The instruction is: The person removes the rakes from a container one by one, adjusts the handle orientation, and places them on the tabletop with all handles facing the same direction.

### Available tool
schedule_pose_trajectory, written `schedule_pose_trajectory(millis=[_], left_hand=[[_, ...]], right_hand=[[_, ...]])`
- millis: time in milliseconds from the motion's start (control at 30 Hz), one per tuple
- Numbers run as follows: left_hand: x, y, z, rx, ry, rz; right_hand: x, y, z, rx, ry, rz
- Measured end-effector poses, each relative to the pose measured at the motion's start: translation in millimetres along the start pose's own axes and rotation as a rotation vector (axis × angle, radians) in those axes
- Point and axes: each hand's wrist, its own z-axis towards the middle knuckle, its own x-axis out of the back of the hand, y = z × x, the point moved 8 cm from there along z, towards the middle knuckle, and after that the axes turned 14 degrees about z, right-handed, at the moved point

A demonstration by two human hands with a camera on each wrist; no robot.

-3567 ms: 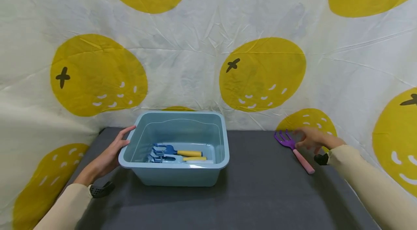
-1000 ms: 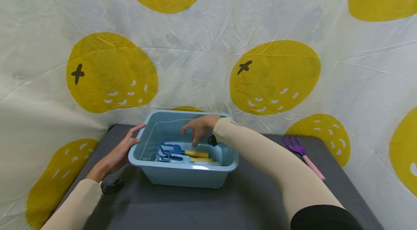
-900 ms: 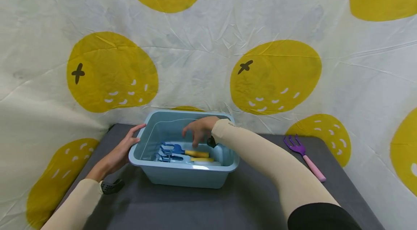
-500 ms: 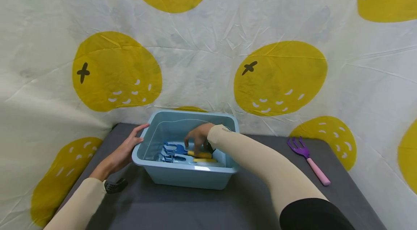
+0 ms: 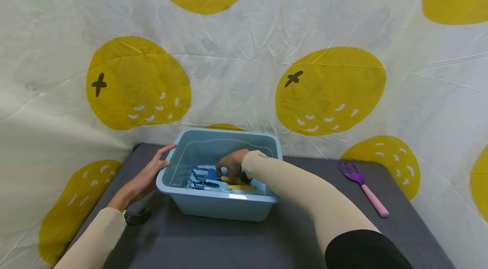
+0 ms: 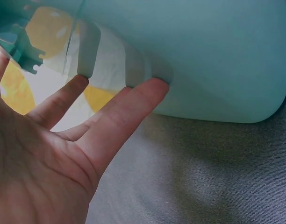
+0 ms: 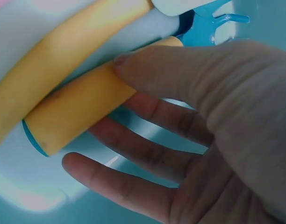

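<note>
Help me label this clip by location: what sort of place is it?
Probably an indoor filming or practice setup: a white, cloth-like backdrop with yellow fruit shapes hangs right behind a dark grey table, where a blue tub holds small garden tools. The wider room isn't visible.

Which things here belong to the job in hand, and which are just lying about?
In the job, apparently:
blue fork, pinched by the right hand
tub, touched by the left hand
other tools in the tub, probably
purple fork, probably: similar tool

Just around:
table
patterned cloth behind
</note>
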Motion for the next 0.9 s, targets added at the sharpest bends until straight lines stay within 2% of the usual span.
schedule_pose_trajectory(millis=[200, 433, 667, 900], left_hand=[[-0.1, -0.5, -4.3, 0.0, 0.005, -0.007], [-2.9, 0.7, -2.4, -0.004, 0.001, -0.009], [-4.2, 0.7, 0.7, -0.006, -0.001, -0.01], [-0.9, 0.5, 0.4, -0.007, 0.014, 0.009]], right_hand=[[-5, 0, 3.1, 0.003, -0.023, 0.069], [-5, 3, -0.7, 0.007, -0.02, 0.084], [3, 3, -1.6, 0.073, 0.02, 0.0], [14, -1, -9.8, 0.092, 0.097, -0.06]])
